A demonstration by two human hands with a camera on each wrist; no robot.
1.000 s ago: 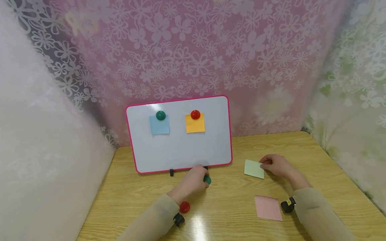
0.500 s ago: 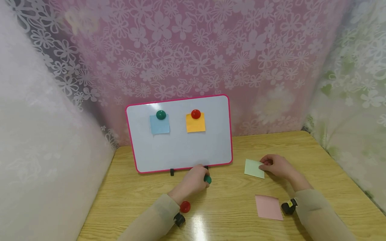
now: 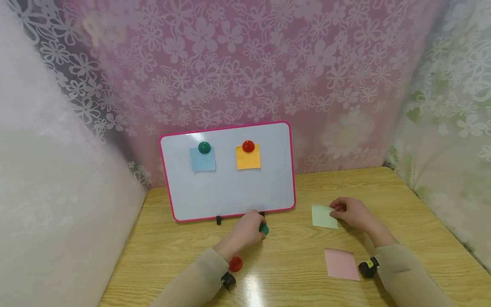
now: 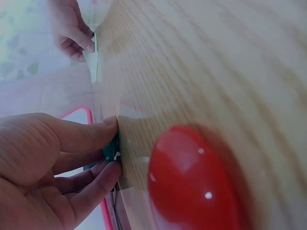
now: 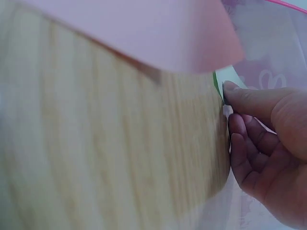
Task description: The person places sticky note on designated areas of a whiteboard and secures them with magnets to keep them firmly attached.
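My left hand [image 3: 245, 230] is in front of the whiteboard's lower edge, its fingers gripping a green round magnet [image 3: 264, 229] at the tabletop. In the left wrist view the thumb and fingers curl round that magnet [image 4: 111, 149], and much of it is hidden. Over on the right, my right hand [image 3: 352, 212] pinches the right edge of a pale green sticky note [image 3: 323, 216] between thumb and finger. Seen from the left wrist, the note [image 4: 93, 66] appears nearly edge-on. A red round magnet [image 3: 235, 264] lies on the table beside my left wrist.
The pink-framed whiteboard [image 3: 230, 192] stands tilted at the back on small black feet. It bears a blue note [image 3: 203, 162] under a green magnet and an orange note [image 3: 248, 160] under a red magnet. A pink note [image 3: 342, 265] lies near my right wrist.
The pale green note has shifted very slightly to the right and nearer, with my right hand still pinching it. My left hand and its magnet stay in place.
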